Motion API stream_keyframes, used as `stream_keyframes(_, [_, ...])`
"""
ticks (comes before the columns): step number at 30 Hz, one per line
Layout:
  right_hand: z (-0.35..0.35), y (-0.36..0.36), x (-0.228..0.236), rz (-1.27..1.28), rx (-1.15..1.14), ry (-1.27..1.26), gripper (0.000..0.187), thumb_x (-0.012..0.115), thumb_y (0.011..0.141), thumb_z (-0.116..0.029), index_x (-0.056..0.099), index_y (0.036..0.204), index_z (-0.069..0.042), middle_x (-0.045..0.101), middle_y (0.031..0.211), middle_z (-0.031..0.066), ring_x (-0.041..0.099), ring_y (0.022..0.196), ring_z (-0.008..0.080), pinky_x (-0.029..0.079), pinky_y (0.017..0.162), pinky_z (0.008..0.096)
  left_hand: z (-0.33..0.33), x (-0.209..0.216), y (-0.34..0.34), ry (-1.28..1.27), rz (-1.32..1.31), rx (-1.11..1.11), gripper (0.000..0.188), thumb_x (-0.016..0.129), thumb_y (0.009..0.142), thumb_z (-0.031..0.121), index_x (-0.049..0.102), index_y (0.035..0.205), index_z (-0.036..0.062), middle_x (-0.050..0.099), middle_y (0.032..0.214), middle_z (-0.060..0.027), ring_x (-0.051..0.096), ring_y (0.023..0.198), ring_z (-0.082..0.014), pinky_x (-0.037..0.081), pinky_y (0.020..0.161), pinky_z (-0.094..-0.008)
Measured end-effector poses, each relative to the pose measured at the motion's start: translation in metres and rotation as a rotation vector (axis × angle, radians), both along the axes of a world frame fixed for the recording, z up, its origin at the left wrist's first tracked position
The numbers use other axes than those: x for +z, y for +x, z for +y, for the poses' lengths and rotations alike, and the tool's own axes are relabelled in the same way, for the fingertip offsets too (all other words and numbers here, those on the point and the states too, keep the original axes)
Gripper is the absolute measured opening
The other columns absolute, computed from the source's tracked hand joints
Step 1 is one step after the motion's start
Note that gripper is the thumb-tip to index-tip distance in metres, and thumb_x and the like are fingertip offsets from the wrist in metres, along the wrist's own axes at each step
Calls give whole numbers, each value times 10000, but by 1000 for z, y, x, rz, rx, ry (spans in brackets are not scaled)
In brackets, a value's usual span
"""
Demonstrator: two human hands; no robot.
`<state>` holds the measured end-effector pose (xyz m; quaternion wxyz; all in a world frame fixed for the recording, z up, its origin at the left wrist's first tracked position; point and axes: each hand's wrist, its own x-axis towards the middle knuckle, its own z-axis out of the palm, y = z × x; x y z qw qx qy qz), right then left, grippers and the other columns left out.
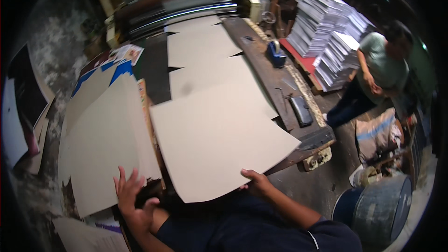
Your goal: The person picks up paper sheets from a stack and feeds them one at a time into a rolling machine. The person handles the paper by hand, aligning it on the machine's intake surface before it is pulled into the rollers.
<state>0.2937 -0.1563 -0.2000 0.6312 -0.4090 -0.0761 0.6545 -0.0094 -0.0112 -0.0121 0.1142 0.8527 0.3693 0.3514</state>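
Note:
My right hand grips the near edge of a large beige paperboard sheet, its thumb on top. The sheet's far part overlaps other notched beige sheets that run in a line across the machine bed to a shiny roller. Its near edge curves out over the bed's front. My left hand is empty, fingers spread, just above the near right corner of a stack of similar paperboard on the left.
Along the bed's right ledge lie a blue tape dispenser and a dark case. Tall white paper stacks stand at the right, with another person beside them. A dark drum stands near my right elbow.

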Motion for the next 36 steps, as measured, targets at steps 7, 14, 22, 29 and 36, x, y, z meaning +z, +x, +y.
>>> stream_keyframes(7, [-58, -27, -17, -174, 205, -142, 428, 444, 1001, -378, 558, 1065, 30, 657, 841, 139, 580, 710, 174, 447, 666, 274, 27, -20, -33, -333, -260, 107, 519, 835, 717, 303, 669, 1103, -1, 675, 1154, -160, 576, 1202, -307, 383, 1062, -424])
stream_keyframes(14, [-86, -36, -16, -139, 245, -157, 484, 424, 1016, -408, 523, 1174, 39, 656, 1000, 171, 659, 899, 226, 474, 681, 295, 28, -22, -37, -462, -370, 117, 438, 801, 786, 258, 675, 1107, -12, 688, 1122, -146, 595, 1168, -255, 351, 1078, -393])
stream_keyframes(22, [-79, -36, -11, -138, 224, -59, 462, 401, 1025, -380, 517, 1199, 32, 635, 1067, 161, 644, 931, 239, 476, 727, 321, 29, -24, -41, -525, -406, 116, 437, 763, 832, 287, 667, 1117, -29, 691, 1119, -148, 593, 1169, -243, 354, 1066, -369])
stream_keyframes(29, [-35, -31, 5, -46, 73, -126, 473, 398, 1024, -405, 503, 1212, 17, 609, 1074, 139, 605, 935, 230, 457, 789, 344, 29, -30, -40, -531, -424, 172, 363, 592, 971, 297, 660, 1078, -43, 694, 1097, -159, 592, 1143, -195, 383, 1022, -339])
stream_keyframes(36, [6, -20, -6, 10, -46, -111, 504, 406, 1008, -471, 503, 1176, -6, 608, 977, 137, 576, 838, 217, 460, 771, 356, 13, -32, -8, -347, -341, 514, 369, 491, 1019, 267, 623, 953, -72, 636, 807, -77, 539, 761, -141, 460, 761, -278])
